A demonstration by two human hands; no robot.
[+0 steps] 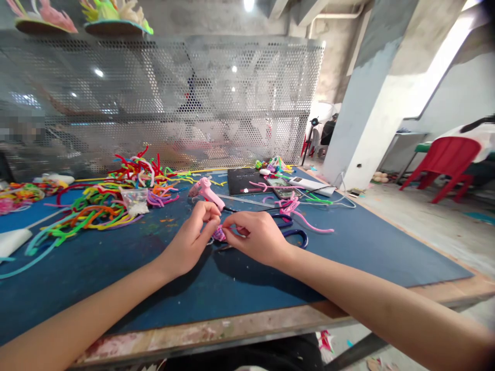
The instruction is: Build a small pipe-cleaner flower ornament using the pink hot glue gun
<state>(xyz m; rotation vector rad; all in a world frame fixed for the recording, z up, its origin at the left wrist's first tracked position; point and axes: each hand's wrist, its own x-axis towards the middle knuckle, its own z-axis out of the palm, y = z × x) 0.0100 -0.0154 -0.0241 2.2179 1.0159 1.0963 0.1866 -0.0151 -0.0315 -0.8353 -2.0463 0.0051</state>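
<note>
While left hand point(193, 236) and right hand point(260, 234), fingertips nearly closed, hold a pink-purple piece point(219, 235), close fingerwork appears in progress, next needing steady pinching.

The counter point(367, 252) had a blue top and a wooden edge. A perforated metal panel point(240, 123) stood upright behind it. A pillar point(382, 87), darker on its upper part, rose to the right, near a grey wall point(460, 93). A red chair point(444, 161) stood on the pale grey floor point(390, 206). A ceiling light point(249, 4) was lit above the panel.
</note>
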